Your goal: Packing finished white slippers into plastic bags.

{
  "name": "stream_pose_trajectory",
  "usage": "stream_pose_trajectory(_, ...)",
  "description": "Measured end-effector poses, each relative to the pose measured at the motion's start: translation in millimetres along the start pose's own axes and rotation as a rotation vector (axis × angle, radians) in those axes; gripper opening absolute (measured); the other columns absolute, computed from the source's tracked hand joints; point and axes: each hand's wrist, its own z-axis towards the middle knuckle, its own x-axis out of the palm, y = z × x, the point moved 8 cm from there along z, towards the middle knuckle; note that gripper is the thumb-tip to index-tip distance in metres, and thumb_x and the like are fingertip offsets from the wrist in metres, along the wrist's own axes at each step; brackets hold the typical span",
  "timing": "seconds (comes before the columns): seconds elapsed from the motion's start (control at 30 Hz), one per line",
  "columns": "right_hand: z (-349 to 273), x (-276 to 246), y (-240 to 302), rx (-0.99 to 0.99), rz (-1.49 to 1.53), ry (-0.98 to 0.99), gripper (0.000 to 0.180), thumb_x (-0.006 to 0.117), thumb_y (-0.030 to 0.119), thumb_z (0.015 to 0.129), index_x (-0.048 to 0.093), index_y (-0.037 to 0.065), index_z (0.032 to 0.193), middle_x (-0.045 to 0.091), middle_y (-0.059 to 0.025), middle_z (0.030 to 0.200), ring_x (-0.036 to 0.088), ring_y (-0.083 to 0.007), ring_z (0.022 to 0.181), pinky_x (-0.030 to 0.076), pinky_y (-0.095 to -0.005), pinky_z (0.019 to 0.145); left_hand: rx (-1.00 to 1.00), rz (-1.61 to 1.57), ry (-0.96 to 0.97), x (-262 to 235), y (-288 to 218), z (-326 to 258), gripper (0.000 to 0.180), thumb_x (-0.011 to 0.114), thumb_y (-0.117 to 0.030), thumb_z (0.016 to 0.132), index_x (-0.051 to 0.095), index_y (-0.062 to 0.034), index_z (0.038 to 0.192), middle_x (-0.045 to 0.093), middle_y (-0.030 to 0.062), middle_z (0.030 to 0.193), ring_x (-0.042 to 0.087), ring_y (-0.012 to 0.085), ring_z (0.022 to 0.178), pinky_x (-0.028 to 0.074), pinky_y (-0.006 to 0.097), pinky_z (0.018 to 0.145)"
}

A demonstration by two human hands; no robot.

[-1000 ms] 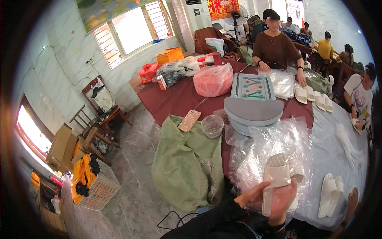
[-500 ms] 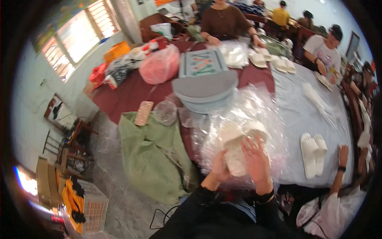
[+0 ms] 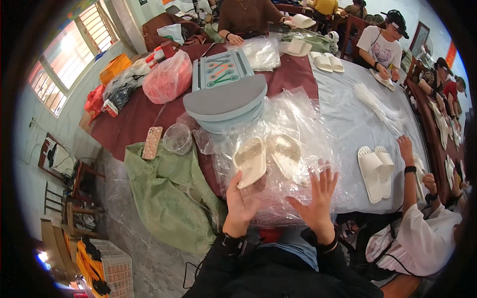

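My left hand (image 3: 242, 202) is at the near end of a cream slipper (image 3: 249, 161), thumb along its edge and the other fingers partly hidden beneath it. A second cream slipper (image 3: 286, 156) lies beside it on a pile of clear plastic bags (image 3: 310, 134), under shiny glare. To the right of that slipper my right hand (image 3: 316, 198) is open over the bags, fingers spread and holding nothing.
A grey-blue box-like stool (image 3: 226, 99) stands beyond the bags. On the left are a phone (image 3: 152, 142), a clear tub (image 3: 178, 138) and a green sack (image 3: 166, 193). A white slipper pair (image 3: 376, 173) lies right, near a co-worker's arm (image 3: 408, 169). Other people work across the table.
The two slippers, close together between my hands before, now lie apart on the bags. My right hand has come off them and spread its fingers. The view has shifted right.
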Motion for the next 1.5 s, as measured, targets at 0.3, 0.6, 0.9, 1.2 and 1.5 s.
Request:
stream_pose_trajectory(0.3,7.2,-22.2,-4.8,-0.070,0.159,-0.213,0.120,0.082,0.042,0.061,0.006,0.009,0.147,0.011,-0.0284,0.149,0.016,-0.0435,0.138,0.008,-0.0597,0.109,0.005,0.193,0.011,34.6,-6.7,-27.3,0.036,0.051,-0.032,0.095,0.053,-0.0059,0.120,0.065,0.0071,0.099,0.059,0.0133,0.079,0.047,0.028,0.072)
stream_pose_trajectory(0.6,16.3,-2.3,14.1,0.208,0.358,-0.089,0.088,0.066,-0.005,0.058,0.036,0.009,0.140,0.051,-0.0217,0.118,0.051,-0.0409,0.107,0.037,-0.0449,0.095,-0.210,0.559,0.090,41.0,-1.6,-61.1,0.027,0.050,-0.026,0.097,0.055,-0.0003,0.102,0.060,0.0067,0.065,0.056,0.0137,0.053,0.041,0.023,0.047)
stream_pose_trajectory(0.9,22.1,-33.1,78.0,-0.276,0.046,-0.138,0.029,0.057,-0.002,0.062,0.068,0.004,0.089,0.059,-0.0130,0.103,0.053,-0.0335,0.103,0.036,-0.0472,0.094,-0.032,0.738,0.093,60.3,-48.0,-82.3,0.034,0.050,-0.031,0.097,0.059,0.0017,0.096,0.063,0.0110,0.070,0.062,0.0161,0.062,0.047,0.024,0.058)
stream_pose_trajectory(1.2,19.1,-27.5,139.2,-0.338,0.283,-0.099,0.012,0.058,0.002,0.078,0.061,-0.002,0.089,0.061,-0.0151,0.109,0.056,-0.0346,0.103,0.041,-0.0456,0.094,0.605,1.029,-0.086,76.9,-118.7,-125.9,0.020,0.061,-0.018,0.090,0.069,-0.0022,0.081,0.065,0.0055,0.076,0.058,0.0107,0.074,0.044,0.026,0.067)
stream_pose_trajectory(1.5,4.2,56.0,131.4,-0.206,0.799,0.338,0.062,0.069,0.008,0.077,0.039,0.001,0.130,0.047,-0.0194,0.132,0.053,-0.0332,0.112,0.045,-0.0396,0.092,0.795,1.294,-0.047,79.8,-139.4,-151.6,0.014,0.063,-0.017,0.088,0.065,-0.0039,0.082,0.056,0.0032,0.070,0.053,0.0144,0.069,0.045,0.027,0.068)
